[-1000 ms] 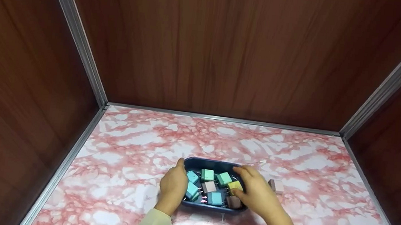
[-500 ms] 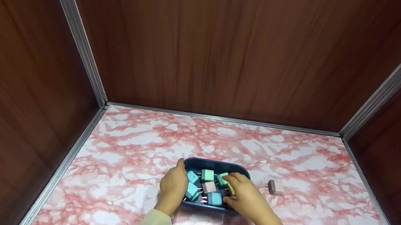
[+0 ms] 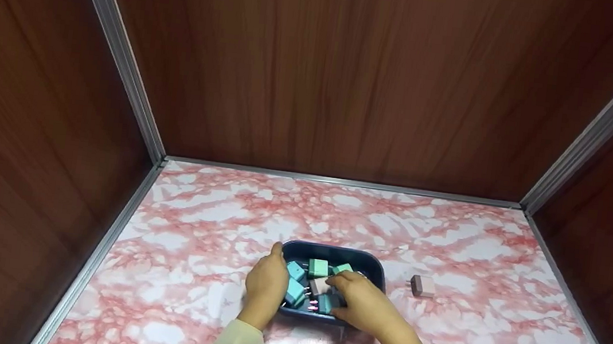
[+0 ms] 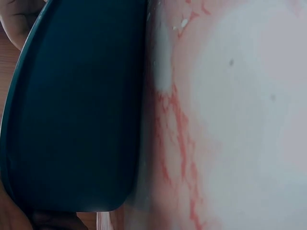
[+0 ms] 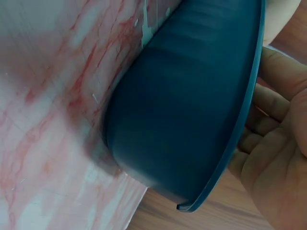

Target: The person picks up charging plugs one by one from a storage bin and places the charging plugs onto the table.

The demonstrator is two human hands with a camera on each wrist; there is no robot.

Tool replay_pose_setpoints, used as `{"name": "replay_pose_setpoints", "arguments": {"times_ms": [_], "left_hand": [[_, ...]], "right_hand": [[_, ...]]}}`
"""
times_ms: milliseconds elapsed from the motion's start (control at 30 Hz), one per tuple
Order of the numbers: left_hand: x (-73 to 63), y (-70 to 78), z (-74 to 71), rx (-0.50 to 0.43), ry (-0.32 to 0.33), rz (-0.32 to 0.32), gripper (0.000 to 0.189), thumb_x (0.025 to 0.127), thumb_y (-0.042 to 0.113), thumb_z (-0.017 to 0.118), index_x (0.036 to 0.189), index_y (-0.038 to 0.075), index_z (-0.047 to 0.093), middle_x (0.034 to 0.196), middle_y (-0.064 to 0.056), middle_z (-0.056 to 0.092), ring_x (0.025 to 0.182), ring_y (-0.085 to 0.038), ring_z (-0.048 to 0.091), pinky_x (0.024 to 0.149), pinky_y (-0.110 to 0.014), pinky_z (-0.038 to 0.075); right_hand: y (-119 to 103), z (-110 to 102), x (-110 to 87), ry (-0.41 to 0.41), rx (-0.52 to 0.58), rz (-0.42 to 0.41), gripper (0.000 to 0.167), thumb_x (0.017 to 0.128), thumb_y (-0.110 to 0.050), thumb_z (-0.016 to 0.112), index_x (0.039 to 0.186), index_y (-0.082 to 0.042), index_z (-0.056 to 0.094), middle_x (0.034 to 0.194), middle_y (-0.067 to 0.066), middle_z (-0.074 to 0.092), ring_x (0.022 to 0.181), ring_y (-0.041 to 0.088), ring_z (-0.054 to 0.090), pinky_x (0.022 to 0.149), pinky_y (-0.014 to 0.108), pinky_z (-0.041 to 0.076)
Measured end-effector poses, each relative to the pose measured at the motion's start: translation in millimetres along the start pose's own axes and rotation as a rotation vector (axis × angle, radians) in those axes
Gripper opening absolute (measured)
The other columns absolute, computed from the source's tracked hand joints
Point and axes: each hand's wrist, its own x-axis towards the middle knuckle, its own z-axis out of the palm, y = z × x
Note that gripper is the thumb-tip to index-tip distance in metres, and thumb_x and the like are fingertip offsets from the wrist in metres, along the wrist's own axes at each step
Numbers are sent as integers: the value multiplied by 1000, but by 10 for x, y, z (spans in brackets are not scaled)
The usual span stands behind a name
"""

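A dark blue plastic box (image 3: pixel 335 252) with rounded corners stands near the front of the table. In it lie several cube-shaped plug chargers with metal prongs, among them a mint green charger (image 3: pixel 318 268), a light blue charger (image 3: pixel 295 290) and a pink charger (image 3: pixel 319 285). My left hand (image 3: pixel 266 283) grips the box's left end. My right hand (image 3: pixel 366 306) reaches over the right end, thumb and fingers apart, fingertips at the pink charger and thumb beside a blue charger (image 3: pixel 328 304). Whatever lies beneath the right palm is hidden. In the right wrist view its fingers (image 5: pixel 268 103) bend loosely behind the rim.
One more pink charger (image 3: pixel 423 286) lies on the table, right of the box. The tabletop (image 3: pixel 209 218) has a red and white marbled pattern. Wood-grain panels (image 3: pixel 318 69) with metal edge strips enclose it at the back and both sides.
My right hand has moved left from the box's right rim across the chargers inside, covering the yellow and brown ones. The left hand stays on the left end.
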Motion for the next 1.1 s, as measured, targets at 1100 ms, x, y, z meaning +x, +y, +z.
{"name": "replay_pose_setpoints", "arguments": {"times_ms": [1100], "left_hand": [[-4, 18, 17, 7, 33, -6, 33, 106, 24, 50, 135, 18, 64, 83, -14, 74, 74, -35, 71, 58, -50, 51]], "right_hand": [[-132, 77, 168, -145, -105, -75, 19, 88, -6, 73, 105, -14, 73, 100, 0, 66, 95, 18, 69, 87, 36, 56]]}}
